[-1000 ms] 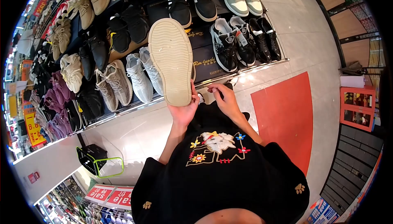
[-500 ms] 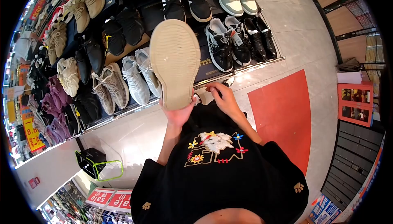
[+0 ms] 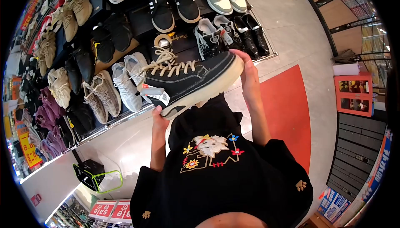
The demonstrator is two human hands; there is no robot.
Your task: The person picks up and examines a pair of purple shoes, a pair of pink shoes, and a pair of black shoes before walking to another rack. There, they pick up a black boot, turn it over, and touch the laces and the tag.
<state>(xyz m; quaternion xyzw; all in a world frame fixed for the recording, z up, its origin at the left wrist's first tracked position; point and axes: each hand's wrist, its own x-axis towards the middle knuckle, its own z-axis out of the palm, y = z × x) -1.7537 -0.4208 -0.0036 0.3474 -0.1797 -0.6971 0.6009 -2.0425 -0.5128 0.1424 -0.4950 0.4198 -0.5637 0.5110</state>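
Between my two hands is a black sneaker (image 3: 179,80) with cream laces, pale stitching and a thick cream sole. It lies on its side in the air, toe to the right, heel to the left. My left hand (image 3: 160,117) grips the heel from below, beside a white and grey paper tag (image 3: 156,94) hanging there. At the toe, my right hand (image 3: 249,72) is closed around the tip of the sole. Behind the sneaker is the shoe display, partly hidden by it.
Rows of shoes fill the display, among them white-grey knit sneakers (image 3: 127,88), black striped sneakers (image 3: 161,13) and shiny black shoes (image 3: 252,34). A metal rail (image 3: 112,124) edges it. Red matting (image 3: 287,111) covers floor at right. A black stool with a green frame (image 3: 98,176) stands lower left.
The sneaker has turned from sole-facing to side view, its toe swinging right. My right hand, free before, has moved up and taken hold of the toe. The view has shifted slightly.
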